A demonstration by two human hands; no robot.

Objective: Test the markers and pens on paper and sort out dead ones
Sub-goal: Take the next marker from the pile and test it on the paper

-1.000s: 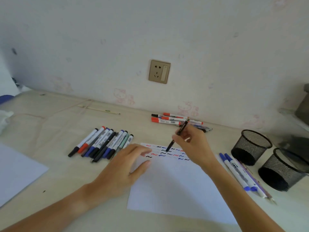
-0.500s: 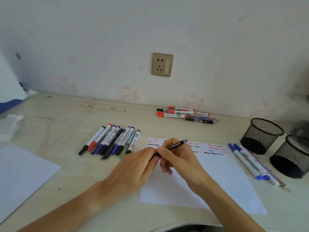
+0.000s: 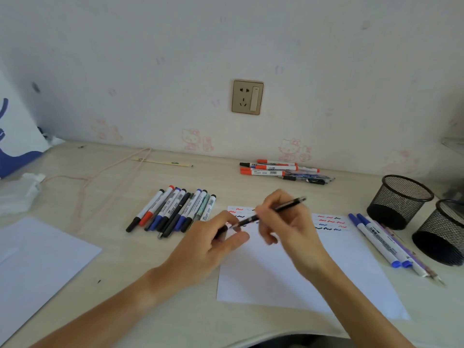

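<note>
My left hand [image 3: 213,244] pinches the cap end of the black pen [image 3: 266,214], my right hand [image 3: 286,227] curls round its barrel, both above the paper [image 3: 288,277]. It's light, stiff, slick (grip mid-barrel). Farther off on the counter [image 3: 120,177] lie the markers [image 3: 175,209].

Black pen [image 3: 273,210] now between both hands.

paper [image 3: 288,272] centre of table [image 3: 113,177] | marker row [image 3: 173,209] left of it | mesh cups [image 3: 399,199] right | pen pile [image 3: 276,169] behind
</note>
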